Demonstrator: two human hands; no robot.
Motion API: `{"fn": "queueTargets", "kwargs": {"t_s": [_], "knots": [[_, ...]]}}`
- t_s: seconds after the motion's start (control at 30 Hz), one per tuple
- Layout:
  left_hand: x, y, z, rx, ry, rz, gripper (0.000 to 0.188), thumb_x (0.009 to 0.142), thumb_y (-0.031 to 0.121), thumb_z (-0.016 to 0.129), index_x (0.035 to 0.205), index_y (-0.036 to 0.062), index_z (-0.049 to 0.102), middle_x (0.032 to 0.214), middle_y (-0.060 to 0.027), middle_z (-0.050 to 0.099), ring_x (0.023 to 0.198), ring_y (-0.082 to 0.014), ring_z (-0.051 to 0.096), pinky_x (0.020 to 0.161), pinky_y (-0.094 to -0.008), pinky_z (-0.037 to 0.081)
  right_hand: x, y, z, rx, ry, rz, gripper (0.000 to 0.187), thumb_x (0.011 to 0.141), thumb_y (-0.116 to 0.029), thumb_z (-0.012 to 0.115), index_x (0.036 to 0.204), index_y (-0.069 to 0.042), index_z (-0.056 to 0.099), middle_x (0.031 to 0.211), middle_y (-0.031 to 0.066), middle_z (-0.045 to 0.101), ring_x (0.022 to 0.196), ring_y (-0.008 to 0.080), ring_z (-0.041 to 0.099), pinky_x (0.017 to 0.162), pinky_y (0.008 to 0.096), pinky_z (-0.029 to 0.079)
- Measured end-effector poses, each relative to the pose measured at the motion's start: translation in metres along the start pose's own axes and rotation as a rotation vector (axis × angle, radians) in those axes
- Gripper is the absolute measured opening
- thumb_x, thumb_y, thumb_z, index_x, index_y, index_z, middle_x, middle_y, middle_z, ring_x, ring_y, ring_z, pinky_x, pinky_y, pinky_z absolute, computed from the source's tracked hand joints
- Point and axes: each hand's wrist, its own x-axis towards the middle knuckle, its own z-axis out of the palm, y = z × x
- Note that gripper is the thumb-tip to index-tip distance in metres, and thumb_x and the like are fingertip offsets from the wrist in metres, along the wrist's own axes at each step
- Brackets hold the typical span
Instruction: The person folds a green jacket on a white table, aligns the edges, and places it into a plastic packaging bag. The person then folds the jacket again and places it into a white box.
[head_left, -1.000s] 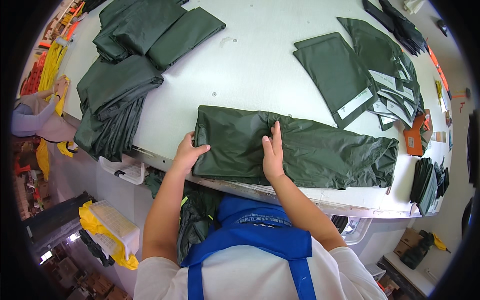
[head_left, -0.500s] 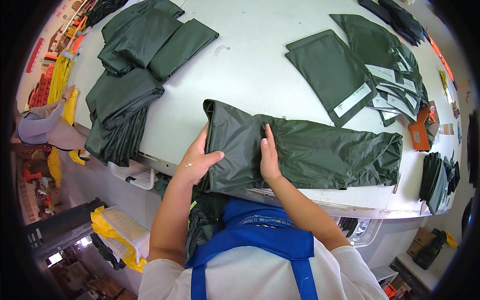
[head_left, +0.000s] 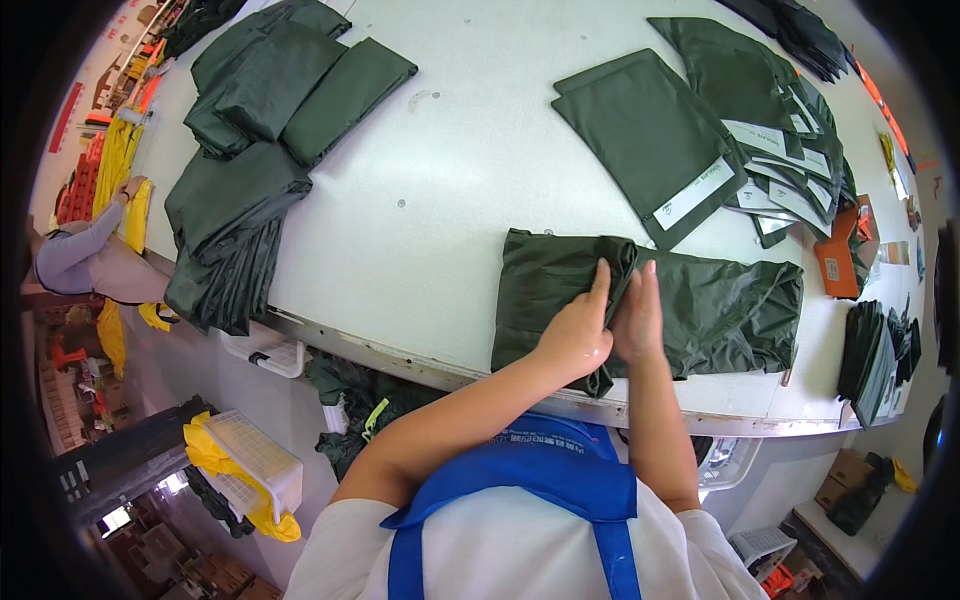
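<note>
At the near edge of the white table (head_left: 450, 180), the left hand (head_left: 578, 335) lies palm down on a dark green garment (head_left: 700, 310), fingers together and stretched forward, pressing a folded-over flap of the cloth flat; it grips nothing. Just beside it, touching along the fingers, the right hand (head_left: 636, 320) also lies flat on the cloth with its fingers straight and closed against each other, pinning the fabric rather than clutching it. Both hands meet near the fold line, where the left part of the garment lies doubled over in a smooth panel and the right part spreads out wrinkled toward the table's right end. The garment sits along the table's front edge, directly ahead of the person, who wears a white shirt and a blue apron (head_left: 520, 490).

Farther back on the right, a flat green pouch with a pale label strip (head_left: 650, 140) lies on the table, and beyond it a fanned stack of similar pouches (head_left: 780, 150) overlaps toward the rim. An orange item (head_left: 840, 255) rests near the table's right edge. On the far left, piles of folded green garments (head_left: 260, 110) cover the table's corner, some hanging over its side. Below the table on the left stands a white crate lined with yellow material (head_left: 245, 460), and another person in a grey sleeve (head_left: 85, 250) bends at the far left.
</note>
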Motion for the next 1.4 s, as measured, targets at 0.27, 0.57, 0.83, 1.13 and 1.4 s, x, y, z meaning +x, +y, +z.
{"fn": "queueTargets", "kwargs": {"t_s": [0.27,0.57,0.83,1.13,1.4], "knots": [[-0.017,-0.013,0.024,0.25,0.05,0.476,0.057,0.082,0.019,0.065,0.131,-0.0021,0.046,0.111,-0.0186,0.054,0.108,-0.0342,0.052,0.09,-0.0466,0.043,0.028,-0.008,-0.063,-0.803,0.276,0.037,0.039,0.088,-0.015,0.065,0.118,0.004,0.05,0.107,0.0108,0.062,0.094,0.0171,0.057,0.083,0.0305,0.046],[-0.02,-0.055,0.017,0.729,0.079,0.108,0.066,0.085,0.051,0.058,0.145,0.0363,0.034,0.153,-0.0277,0.011,0.141,-0.0473,0.007,0.11,-0.0621,0.008,0.026,0.003,-0.074,-1.201,0.328,-0.357,0.052,0.087,-0.01,0.062,0.132,0.004,0.04,0.128,0.0215,0.047,0.109,0.0344,0.053,0.095,0.0363,0.041],[-0.02,-0.071,0.013,0.435,0.193,0.271,0.069,0.088,0.038,0.061,0.145,0.0122,0.033,0.15,-0.0251,0.023,0.138,-0.0403,0.025,0.11,-0.0559,0.019,0.011,0.008,-0.072,-1.941,0.087,-0.557,0.064,0.088,-0.031,0.058,0.144,-0.009,0.035,0.152,0.0132,0.028,0.139,0.0441,0.02,0.112,0.054,0.02],[-0.035,-0.067,0.023,0.272,0.278,0.043,0.081,0.089,0.028,0.061,0.146,-0.0043,0.015,0.146,-0.0381,0.01,0.13,-0.0543,0.026,0.107,-0.0509,0.03,0.014,0.005,-0.089,-1.53,0.192,-0.674,0.074,0.086,-0.012,0.062,0.146,0.002,0.02,0.151,0.0232,0.024,0.139,0.0406,0.024,0.113,0.0431,0.022],[-0.03,-0.055,0.033,0.599,0.216,0.077,0.076,0.087,0.031,0.061,0.145,-0.0023,0.024,0.149,-0.0339,0.014,0.133,-0.0526,0.024,0.107,-0.0558,0.026,0.016,-0.023,-0.081,-0.919,0.288,-0.353,0.082,0.081,0.003,0.065,0.148,-0.008,0.02,0.136,0.0162,0.039,0.123,0.0233,0.043,0.107,0.0322,0.03]]}}
